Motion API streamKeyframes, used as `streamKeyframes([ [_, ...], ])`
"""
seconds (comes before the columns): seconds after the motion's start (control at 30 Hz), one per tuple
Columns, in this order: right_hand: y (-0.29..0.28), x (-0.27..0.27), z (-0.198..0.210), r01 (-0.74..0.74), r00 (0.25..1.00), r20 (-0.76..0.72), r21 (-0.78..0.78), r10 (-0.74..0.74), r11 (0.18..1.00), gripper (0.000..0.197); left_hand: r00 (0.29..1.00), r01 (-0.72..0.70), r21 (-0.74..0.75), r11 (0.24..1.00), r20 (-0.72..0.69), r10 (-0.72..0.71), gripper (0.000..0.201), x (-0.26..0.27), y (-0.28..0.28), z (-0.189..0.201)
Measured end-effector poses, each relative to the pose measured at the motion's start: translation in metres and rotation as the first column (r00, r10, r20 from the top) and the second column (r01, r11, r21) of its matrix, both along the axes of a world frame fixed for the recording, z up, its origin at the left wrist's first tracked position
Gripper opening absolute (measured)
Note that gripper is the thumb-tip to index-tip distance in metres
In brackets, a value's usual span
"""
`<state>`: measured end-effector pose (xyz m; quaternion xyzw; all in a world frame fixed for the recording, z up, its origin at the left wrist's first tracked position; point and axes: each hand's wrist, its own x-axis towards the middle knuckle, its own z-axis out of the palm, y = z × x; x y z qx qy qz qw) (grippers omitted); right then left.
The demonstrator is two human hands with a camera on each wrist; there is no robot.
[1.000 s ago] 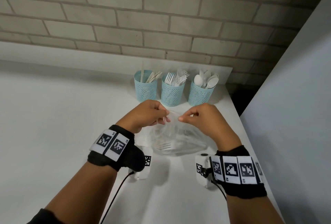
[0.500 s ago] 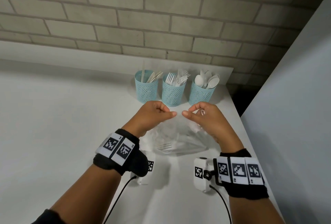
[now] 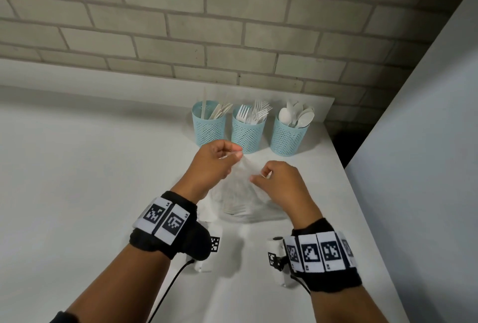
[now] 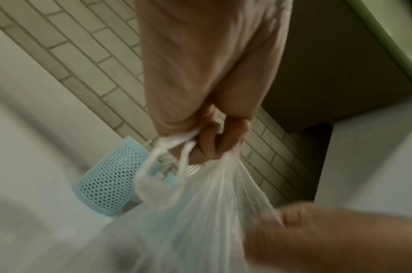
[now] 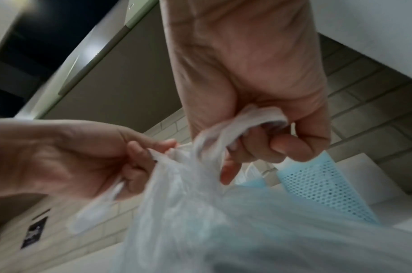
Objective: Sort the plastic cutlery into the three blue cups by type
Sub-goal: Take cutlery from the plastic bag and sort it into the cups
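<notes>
Three blue mesh cups stand in a row at the back of the white table: knives in the left cup (image 3: 208, 126), forks in the middle cup (image 3: 248, 131), spoons in the right cup (image 3: 289, 135). In front of them lies a thin clear plastic bag (image 3: 243, 198) with white cutlery faintly showing inside. My left hand (image 3: 239, 154) pinches one bag handle (image 4: 176, 140) and holds it up just before the cups. My right hand (image 3: 258, 176) grips the other handle (image 5: 247, 118), lower and nearer me. The bag's top is drawn into a peak between the two hands.
A brick wall (image 3: 232, 38) runs behind the cups. A tall grey panel (image 3: 413, 141) closes off the table's right edge, with a dark gap (image 3: 344, 141) at the back corner. A white sheet (image 3: 204, 210) pokes out under the bag's left side. Bare tabletop (image 3: 77, 180) spreads to the left.
The hands met over the bag, then parted. My left hand has risen toward the cups with its handle, and my right hand has dropped toward me, stretching the bag's top.
</notes>
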<state>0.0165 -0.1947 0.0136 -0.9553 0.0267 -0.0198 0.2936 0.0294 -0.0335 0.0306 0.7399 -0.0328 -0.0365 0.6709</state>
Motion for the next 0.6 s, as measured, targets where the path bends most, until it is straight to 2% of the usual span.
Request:
streamKeyframes([
  [0.07,-0.013,0.000,-0.006,0.056,0.998,0.004,0.027,-0.056,0.998,0.021,0.999,-0.024,0.053,0.998,0.026,0.022,0.008,0.001,0.011,-0.001],
  [0.1,-0.021,0.000,-0.005,0.061,0.998,-0.019,0.128,-0.059,0.990,0.020,0.999,-0.014,0.129,0.992,0.038,0.009,0.017,0.002,0.016,-0.002],
  [0.13,-0.028,0.000,-0.001,0.062,0.997,-0.064,0.300,-0.045,0.952,0.018,0.999,0.012,0.223,0.975,0.032,-0.020,0.025,0.002,0.021,-0.003],
  [0.17,-0.034,-0.001,0.005,0.071,0.993,-0.115,0.500,-0.015,0.863,0.014,0.999,0.035,0.307,0.951,0.010,-0.040,0.030,0.002,0.025,-0.004],
  [0.23,-0.041,-0.003,0.017,0.132,0.982,-0.189,0.781,0.029,0.610,0.008,0.999,0.012,0.384,0.923,-0.034,0.000,0.030,0.004,0.028,-0.010],
  [0.33,-0.045,-0.001,0.020,0.200,0.973,-0.225,0.935,0.055,0.293,0.007,0.991,-0.040,0.380,0.924,-0.102,0.085,0.023,0.009,0.029,-0.014],
  [0.37,-0.044,0.000,0.018,0.224,0.970,-0.238,0.957,0.055,0.184,0.009,0.981,-0.009,0.289,0.957,-0.185,0.066,0.019,0.009,0.027,-0.014],
  [0.43,-0.040,0.001,0.013,0.283,0.958,-0.282,0.958,0.048,-0.039,0.012,0.922,0.050,-0.059,0.997,-0.380,-0.068,0.011,0.008,0.027,-0.010],
  [0.5,-0.036,0.001,0.010,0.372,0.926,-0.376,0.896,0.030,-0.241,0.018,0.869,0.008,-0.358,0.934,-0.459,-0.183,0.010,0.008,0.030,-0.007],
  [0.6,-0.031,0.004,0.001,0.453,0.863,-0.504,0.749,0.027,-0.483,0.026,0.827,-0.142,-0.575,0.806,-0.516,-0.222,0.025,0.009,0.033,-0.009],
])
